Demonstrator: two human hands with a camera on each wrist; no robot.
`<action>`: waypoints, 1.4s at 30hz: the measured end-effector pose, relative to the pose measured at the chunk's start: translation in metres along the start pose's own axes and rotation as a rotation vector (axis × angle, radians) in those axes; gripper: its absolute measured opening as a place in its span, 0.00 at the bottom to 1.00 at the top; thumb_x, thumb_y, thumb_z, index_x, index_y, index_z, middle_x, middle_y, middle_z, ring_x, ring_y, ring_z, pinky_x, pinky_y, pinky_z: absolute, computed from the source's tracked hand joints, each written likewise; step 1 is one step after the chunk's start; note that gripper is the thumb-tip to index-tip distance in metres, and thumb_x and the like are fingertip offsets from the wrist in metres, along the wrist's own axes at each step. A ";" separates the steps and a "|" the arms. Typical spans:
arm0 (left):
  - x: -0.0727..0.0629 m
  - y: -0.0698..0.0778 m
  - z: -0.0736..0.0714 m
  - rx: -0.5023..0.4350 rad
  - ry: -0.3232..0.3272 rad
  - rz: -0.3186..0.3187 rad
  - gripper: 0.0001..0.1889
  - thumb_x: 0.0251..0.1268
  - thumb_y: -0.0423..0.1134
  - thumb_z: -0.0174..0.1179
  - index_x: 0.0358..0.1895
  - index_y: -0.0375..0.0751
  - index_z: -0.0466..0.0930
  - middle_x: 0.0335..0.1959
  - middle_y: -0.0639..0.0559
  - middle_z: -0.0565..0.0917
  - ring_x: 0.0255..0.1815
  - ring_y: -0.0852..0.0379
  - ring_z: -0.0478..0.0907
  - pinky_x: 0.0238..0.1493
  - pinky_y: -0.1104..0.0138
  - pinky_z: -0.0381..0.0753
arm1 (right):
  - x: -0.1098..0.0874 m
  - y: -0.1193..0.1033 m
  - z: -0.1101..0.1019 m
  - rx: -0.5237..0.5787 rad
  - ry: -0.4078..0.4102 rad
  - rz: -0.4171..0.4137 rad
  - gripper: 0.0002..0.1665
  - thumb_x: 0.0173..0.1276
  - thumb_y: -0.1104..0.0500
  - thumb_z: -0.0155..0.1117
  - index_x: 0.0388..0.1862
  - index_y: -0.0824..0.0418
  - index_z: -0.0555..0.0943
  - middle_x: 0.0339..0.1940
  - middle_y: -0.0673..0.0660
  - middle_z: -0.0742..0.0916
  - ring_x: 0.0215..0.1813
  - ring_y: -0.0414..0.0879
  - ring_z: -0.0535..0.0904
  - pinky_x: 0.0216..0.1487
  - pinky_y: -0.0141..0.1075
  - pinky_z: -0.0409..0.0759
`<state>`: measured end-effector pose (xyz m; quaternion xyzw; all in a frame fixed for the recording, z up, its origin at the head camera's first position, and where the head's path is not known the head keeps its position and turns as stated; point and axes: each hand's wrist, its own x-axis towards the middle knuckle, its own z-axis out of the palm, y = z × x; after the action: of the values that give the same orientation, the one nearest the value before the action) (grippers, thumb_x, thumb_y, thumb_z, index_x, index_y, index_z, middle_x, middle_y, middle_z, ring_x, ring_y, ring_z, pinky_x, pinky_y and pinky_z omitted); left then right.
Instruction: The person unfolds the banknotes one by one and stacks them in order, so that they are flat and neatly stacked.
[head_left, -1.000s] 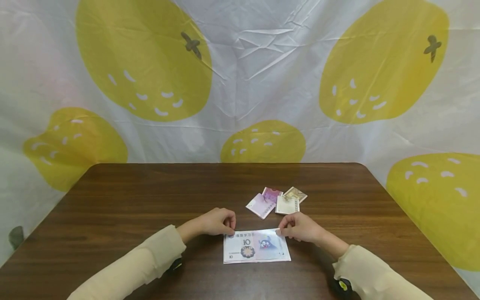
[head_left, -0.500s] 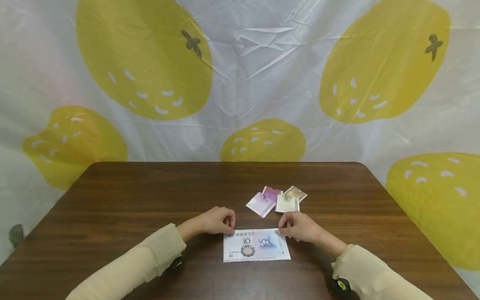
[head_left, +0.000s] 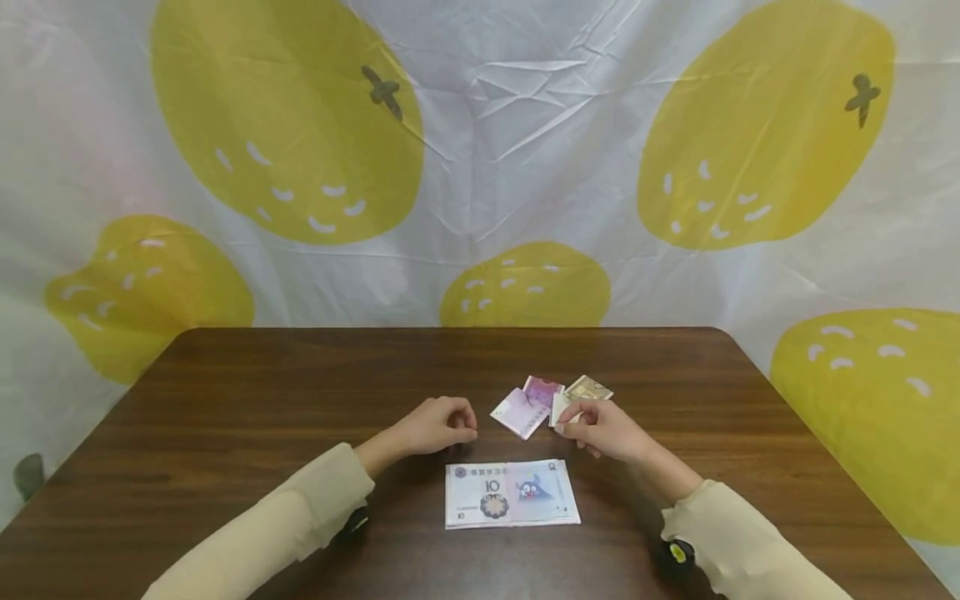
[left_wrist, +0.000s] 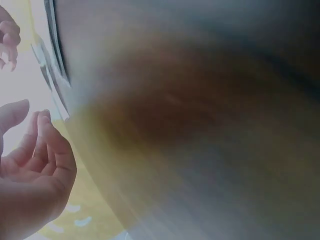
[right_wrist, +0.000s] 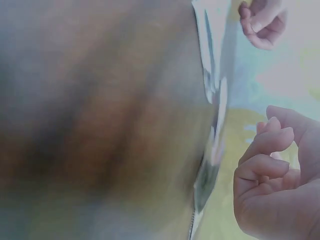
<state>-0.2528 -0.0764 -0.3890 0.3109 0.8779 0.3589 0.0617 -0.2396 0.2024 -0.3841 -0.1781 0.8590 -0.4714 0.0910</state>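
Note:
A stack of play-money banknotes [head_left: 512,495] lies flat on the table, a 10 printed on its top note. My left hand [head_left: 437,425] hovers beyond its far left corner, fingers loosely curled. In the left wrist view, a gap shows between thumb and fingertips [left_wrist: 44,114], with nothing held. Beyond the far right corner is my right hand [head_left: 604,430], also loosely bent and holding nothing; its thumb [right_wrist: 274,113] stands apart from the fingers in the right wrist view. From the head view this hand overlaps a pale folded note [head_left: 559,408], covering most of it.
Several folded notes lie in a loose cluster behind the stack: a lilac one [head_left: 517,412], a magenta one [head_left: 543,388] and a tan one [head_left: 589,388]. The dark wooden table [head_left: 300,383] ends at a curtain [head_left: 480,200] printed with yellow fruit.
Both hands have let go of the stack's far corners and moved up and away from it. The stack stays in place, and the right hand now overlaps the folded notes.

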 end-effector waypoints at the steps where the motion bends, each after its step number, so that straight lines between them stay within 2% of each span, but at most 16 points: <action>1: 0.002 0.001 0.000 -0.013 0.011 -0.002 0.03 0.54 0.35 0.60 0.29 0.41 0.75 0.18 0.56 0.73 0.17 0.61 0.70 0.22 0.70 0.69 | 0.003 0.000 -0.001 0.000 0.012 -0.005 0.09 0.57 0.63 0.61 0.33 0.69 0.76 0.13 0.52 0.72 0.11 0.39 0.64 0.13 0.30 0.64; 5: 0.011 0.002 0.001 -0.063 0.030 -0.023 0.04 0.55 0.34 0.59 0.32 0.39 0.75 0.20 0.53 0.76 0.18 0.56 0.73 0.21 0.70 0.71 | 0.012 0.003 -0.004 -0.001 0.041 -0.008 0.10 0.57 0.65 0.61 0.35 0.71 0.76 0.12 0.52 0.72 0.11 0.39 0.63 0.12 0.29 0.63; 11: 0.024 0.003 0.001 -0.080 0.055 -0.065 0.06 0.55 0.33 0.59 0.34 0.35 0.76 0.20 0.48 0.77 0.18 0.50 0.75 0.18 0.69 0.71 | 0.024 0.006 -0.001 -0.014 0.075 0.063 0.11 0.57 0.63 0.61 0.36 0.70 0.77 0.10 0.50 0.71 0.11 0.38 0.63 0.13 0.29 0.61; 16: 0.033 0.002 0.002 -0.022 0.057 -0.098 0.09 0.54 0.35 0.60 0.36 0.34 0.76 0.19 0.53 0.75 0.16 0.55 0.74 0.21 0.70 0.71 | 0.034 0.009 0.002 -0.019 0.076 0.109 0.11 0.57 0.64 0.61 0.37 0.70 0.77 0.10 0.51 0.72 0.11 0.38 0.64 0.12 0.27 0.61; 20: 0.038 -0.001 0.004 0.052 0.057 -0.089 0.10 0.53 0.36 0.61 0.36 0.34 0.77 0.18 0.55 0.73 0.18 0.62 0.69 0.26 0.70 0.69 | 0.040 0.012 0.004 -0.040 0.085 0.122 0.10 0.54 0.65 0.61 0.35 0.70 0.78 0.11 0.51 0.74 0.11 0.38 0.65 0.13 0.27 0.63; 26: 0.045 -0.005 0.007 0.119 0.051 -0.069 0.10 0.52 0.37 0.61 0.35 0.35 0.77 0.19 0.56 0.73 0.21 0.62 0.68 0.27 0.71 0.68 | 0.044 0.013 0.006 -0.077 0.079 0.131 0.11 0.52 0.65 0.63 0.34 0.70 0.77 0.10 0.50 0.72 0.12 0.37 0.66 0.14 0.27 0.64; 32: 0.050 -0.001 0.008 0.174 0.026 -0.083 0.12 0.52 0.39 0.61 0.37 0.34 0.77 0.19 0.54 0.74 0.21 0.61 0.68 0.25 0.70 0.67 | 0.047 0.012 0.008 -0.110 0.065 0.150 0.14 0.50 0.64 0.66 0.35 0.68 0.75 0.10 0.50 0.71 0.11 0.37 0.65 0.13 0.27 0.63; 37: 0.055 -0.001 0.011 0.232 0.015 -0.134 0.14 0.51 0.42 0.63 0.38 0.38 0.76 0.19 0.55 0.73 0.21 0.61 0.69 0.24 0.69 0.67 | 0.048 0.009 0.011 -0.141 0.073 0.154 0.17 0.48 0.64 0.68 0.35 0.67 0.74 0.11 0.50 0.72 0.12 0.38 0.66 0.14 0.27 0.64; 42: 0.055 0.002 0.013 0.247 0.007 -0.197 0.15 0.48 0.44 0.65 0.37 0.43 0.74 0.18 0.56 0.72 0.20 0.60 0.69 0.21 0.67 0.66 | 0.048 0.008 0.013 -0.172 0.074 0.165 0.18 0.47 0.64 0.69 0.35 0.66 0.72 0.13 0.51 0.73 0.14 0.39 0.67 0.16 0.29 0.65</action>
<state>-0.2916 -0.0353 -0.3907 0.2272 0.9419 0.2414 0.0548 -0.2816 0.1772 -0.3975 -0.0965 0.9107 -0.3933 0.0818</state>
